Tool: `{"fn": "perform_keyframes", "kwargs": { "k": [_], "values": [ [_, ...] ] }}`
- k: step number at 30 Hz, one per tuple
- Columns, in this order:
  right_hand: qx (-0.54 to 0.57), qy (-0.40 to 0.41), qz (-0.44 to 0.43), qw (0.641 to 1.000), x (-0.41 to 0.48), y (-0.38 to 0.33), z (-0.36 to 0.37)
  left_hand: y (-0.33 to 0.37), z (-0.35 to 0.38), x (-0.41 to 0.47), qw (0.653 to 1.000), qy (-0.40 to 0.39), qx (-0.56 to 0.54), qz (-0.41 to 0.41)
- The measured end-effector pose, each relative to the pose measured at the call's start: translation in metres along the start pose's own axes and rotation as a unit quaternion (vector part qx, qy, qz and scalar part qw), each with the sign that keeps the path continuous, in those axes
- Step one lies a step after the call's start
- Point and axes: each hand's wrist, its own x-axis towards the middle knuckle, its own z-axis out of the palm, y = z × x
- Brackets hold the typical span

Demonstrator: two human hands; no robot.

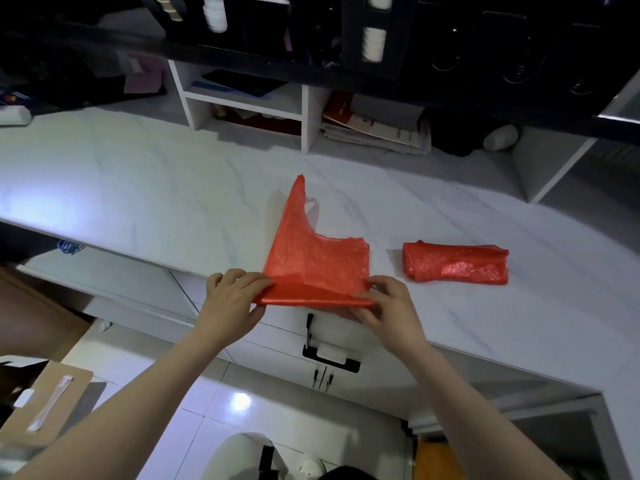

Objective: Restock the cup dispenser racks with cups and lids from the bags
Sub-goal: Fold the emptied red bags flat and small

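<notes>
I'm folding the empty red bag (311,261) at the near edge of the surface (138,174), roughly mid-width. Bag is lying flat, one handle pointing toward the far edge, bottom hem doubled up at the near edge.

Left hand (232,299) is pinching the left end of the fold, fingers (242,277) pressed together on top, thumb underneath. Right hand (388,303) is pinching the right end the same way, its fingers curled over the right corner of the fold. Both are closed on the bag, nothing else in either hand.

A second bag (455,263), already folded into a bundle, is sitting to the right, apart from this one, also near the near edge.

Racks (374,43) are overhead past the far edge, white cup stacks showing in the slots. So I'm judging the restock itself as mostly done and this as tidy-up.

How I'm planning to do it well:
- keeping both ends of the fold level so the crease is running parallel to the near edge
- pressing air out toward the handle before each turn; thin film is slippery and will spring back
- keeping the bag fully on the surface, since the fold is overhanging the edge slightly
- tucking the handle in last
</notes>
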Motion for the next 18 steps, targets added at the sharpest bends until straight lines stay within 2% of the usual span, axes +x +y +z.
{"fn": "perform_keyframes", "kwargs": {
  "k": [4, 7, 9, 12, 15, 18],
  "values": [
    [0.030, 0.043, 0.109, 0.993, 0.011, -0.001, 0.004, -0.002, -0.001, 0.015, 0.977, -0.029, -0.140, -0.156],
    [-0.022, 0.073, 0.127, 0.989, 0.015, -0.007, 0.010, 0.000, 0.002, 0.030, 0.943, -0.035, -0.216, -0.249],
    [-0.047, 0.102, 0.128, 0.985, 0.016, -0.012, 0.012, 0.002, 0.005, 0.035, 0.932, -0.045, -0.221, -0.284],
    [-0.086, 0.121, 0.096, 0.984, 0.014, -0.017, 0.011, 0.007, 0.008, 0.040, 0.934, -0.038, -0.194, -0.299],
    [-0.123, 0.068, 0.065, 0.988, 0.013, -0.017, 0.008, 0.014, 0.008, 0.042, 0.946, -0.023, -0.167, -0.278],
    [-0.160, -0.003, 0.058, 0.986, 0.011, -0.012, 0.006, 0.020, 0.006, 0.041, 0.970, -0.020, -0.091, -0.224]
  ]
}}
